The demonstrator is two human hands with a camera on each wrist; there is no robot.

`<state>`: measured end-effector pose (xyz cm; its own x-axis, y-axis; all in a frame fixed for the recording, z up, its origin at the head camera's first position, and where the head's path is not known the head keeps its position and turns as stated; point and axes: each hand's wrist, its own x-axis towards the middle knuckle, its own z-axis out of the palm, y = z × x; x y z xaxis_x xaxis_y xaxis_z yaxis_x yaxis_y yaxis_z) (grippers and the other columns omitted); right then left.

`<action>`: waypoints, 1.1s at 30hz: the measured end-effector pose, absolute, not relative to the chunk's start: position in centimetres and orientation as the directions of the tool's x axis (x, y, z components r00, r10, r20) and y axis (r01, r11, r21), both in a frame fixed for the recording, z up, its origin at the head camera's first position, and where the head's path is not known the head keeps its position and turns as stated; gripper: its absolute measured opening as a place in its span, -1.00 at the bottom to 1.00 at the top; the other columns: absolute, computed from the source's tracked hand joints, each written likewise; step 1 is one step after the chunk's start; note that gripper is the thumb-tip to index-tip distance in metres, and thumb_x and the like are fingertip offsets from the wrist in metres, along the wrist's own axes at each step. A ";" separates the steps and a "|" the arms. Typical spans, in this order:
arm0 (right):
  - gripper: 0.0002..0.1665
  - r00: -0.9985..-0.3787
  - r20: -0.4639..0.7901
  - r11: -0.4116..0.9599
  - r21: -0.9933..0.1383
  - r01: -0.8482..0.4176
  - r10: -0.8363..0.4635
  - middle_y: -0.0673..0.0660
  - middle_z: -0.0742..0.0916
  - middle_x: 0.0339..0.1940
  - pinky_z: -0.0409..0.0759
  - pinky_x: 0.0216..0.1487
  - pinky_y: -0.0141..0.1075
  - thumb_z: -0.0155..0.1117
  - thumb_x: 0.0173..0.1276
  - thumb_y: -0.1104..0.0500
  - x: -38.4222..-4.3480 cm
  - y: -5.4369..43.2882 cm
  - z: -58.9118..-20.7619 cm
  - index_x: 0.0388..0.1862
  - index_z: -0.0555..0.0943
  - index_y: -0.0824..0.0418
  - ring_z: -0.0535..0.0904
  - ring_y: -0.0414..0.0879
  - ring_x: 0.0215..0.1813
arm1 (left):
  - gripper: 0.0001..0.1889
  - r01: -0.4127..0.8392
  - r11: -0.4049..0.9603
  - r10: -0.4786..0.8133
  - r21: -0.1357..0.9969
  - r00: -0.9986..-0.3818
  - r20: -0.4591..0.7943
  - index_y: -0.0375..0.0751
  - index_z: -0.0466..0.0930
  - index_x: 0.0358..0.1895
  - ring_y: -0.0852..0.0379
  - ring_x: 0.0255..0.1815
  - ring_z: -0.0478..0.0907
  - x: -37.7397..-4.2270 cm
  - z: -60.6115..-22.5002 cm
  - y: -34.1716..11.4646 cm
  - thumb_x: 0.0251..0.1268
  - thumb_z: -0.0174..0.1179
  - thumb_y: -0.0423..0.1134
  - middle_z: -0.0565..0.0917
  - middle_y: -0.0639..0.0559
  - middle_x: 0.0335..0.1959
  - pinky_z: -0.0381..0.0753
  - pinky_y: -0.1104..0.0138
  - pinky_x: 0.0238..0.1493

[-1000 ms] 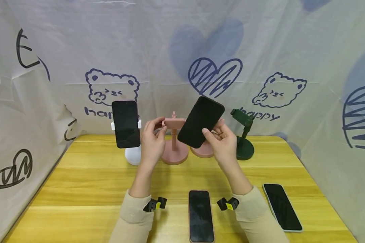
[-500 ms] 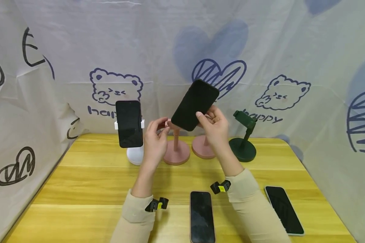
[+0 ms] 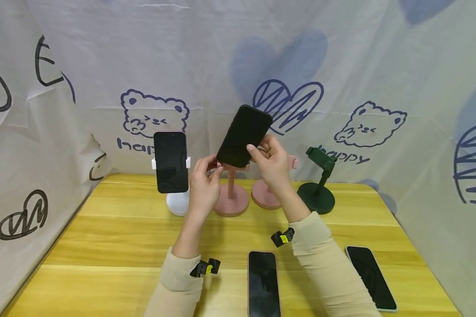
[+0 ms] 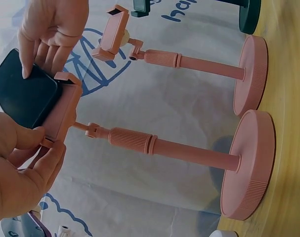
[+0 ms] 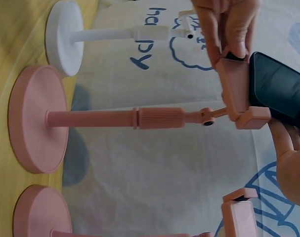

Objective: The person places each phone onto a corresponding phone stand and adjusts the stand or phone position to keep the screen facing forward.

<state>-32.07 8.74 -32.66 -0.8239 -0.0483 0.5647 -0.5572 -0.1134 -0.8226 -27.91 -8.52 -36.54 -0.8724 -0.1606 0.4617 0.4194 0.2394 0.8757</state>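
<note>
From the head view we saw, left to right, a mounted phone (image 3: 171, 162) upright in the white stand (image 3: 177, 204), then the left pink stand (image 3: 232, 201), the right pink stand (image 3: 265, 196) and the green stand (image 3: 316, 199), in a row toward the back of the surface (image 3: 123, 237). Nearer us, a pink-edged phone (image 3: 264, 284) and a white-edged phone (image 3: 370, 275) lay flat, seen only from there. Both wrist views gave us the left pink stand's clamp (image 4: 63, 111), which the held phone (image 3: 244, 135) mostly hid from the head.

The left hand (image 3: 204, 187) reached up, fingers bent, thumb and fingers pinching the clamp's left end. The right hand (image 3: 273, 164) reached up and leftward, a little higher, pinching the held phone near its lower right edge, thumb on the dark screen and fingers behind.

The held phone was above the surface, in front of the clamp, its screen facing us. Its long axis slanted, the top leaning right and the bottom pointing down and left, toward the left hand. In the right wrist view its edge lay just beside the clamp; we could not tell whether they touched.
</note>
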 end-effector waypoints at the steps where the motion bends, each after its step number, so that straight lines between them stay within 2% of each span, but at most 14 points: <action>1: -0.63 -0.819 0.571 -0.111 -0.819 -0.563 -0.055 0.45 0.71 0.11 0.76 0.01 -0.29 0.28 0.48 0.43 -32.1 8.7 -32.8 0.21 0.51 0.52 0.76 -0.21 -0.04 | -0.63 0.419 0.241 -0.162 0.875 -0.872 0.462 -0.45 0.51 0.32 -0.13 0.27 0.56 -27.9 -36.6 -8.5 0.54 0.16 -0.46 0.53 -0.27 0.16 0.60 0.13 0.33; 9: -0.57 -0.817 0.568 -0.123 -0.822 -0.557 -0.097 0.48 0.67 0.19 0.74 0.09 -0.28 0.22 0.50 0.48 -32.4 8.8 -33.3 0.29 0.45 0.53 0.74 -0.18 0.03 | -0.62 0.419 0.238 -0.174 0.876 -0.869 0.463 -0.44 0.51 0.33 -0.14 0.26 0.57 -27.9 -36.8 -8.5 0.52 0.17 -0.48 0.53 -0.27 0.17 0.60 0.11 0.32; 13: -0.52 -0.824 0.553 -0.101 -0.833 -0.544 -0.120 0.45 0.66 0.23 0.72 0.13 -0.29 0.22 0.50 0.47 -32.4 8.9 -33.3 0.35 0.42 0.50 0.72 -0.03 0.12 | -0.62 0.418 0.233 -0.182 0.878 -0.868 0.462 -0.44 0.52 0.33 -0.13 0.25 0.58 -27.9 -36.9 -8.5 0.52 0.17 -0.48 0.54 -0.27 0.16 0.60 0.12 0.32; 19: -0.45 -0.828 0.539 -0.011 -0.839 -0.544 -0.153 0.41 0.68 0.22 0.73 0.08 -0.32 0.28 0.47 0.42 -32.4 9.0 -33.1 0.39 0.39 0.45 0.70 0.19 0.18 | -0.63 0.430 0.232 -0.187 0.872 -0.861 0.474 -0.46 0.53 0.31 -0.17 0.25 0.58 -28.0 -36.9 -8.4 0.51 0.17 -0.49 0.54 -0.29 0.15 0.61 0.11 0.31; 24: -0.46 -0.815 0.547 0.028 -0.827 -0.561 -0.194 0.41 0.70 0.18 0.73 0.07 -0.32 0.28 0.48 0.42 -32.8 9.3 -32.9 0.37 0.37 0.46 0.70 0.19 0.17 | -0.64 0.446 0.266 -0.187 0.855 -0.846 0.500 -0.46 0.55 0.28 -0.18 0.22 0.63 -28.0 -36.9 -8.5 0.48 0.21 -0.49 0.61 -0.32 0.13 0.65 0.12 0.26; 33: -0.38 -0.814 0.511 0.063 -0.836 -0.546 -0.277 0.40 0.66 0.27 0.70 0.18 -0.17 0.27 0.49 0.43 -33.1 10.2 -32.4 0.45 0.29 0.42 0.66 0.21 0.27 | -0.69 0.510 0.321 -0.200 0.798 -0.787 0.583 -0.49 0.62 0.19 -0.18 0.08 0.72 -28.2 -37.1 -8.4 0.44 0.24 -0.52 0.69 -0.34 0.02 0.72 0.13 0.14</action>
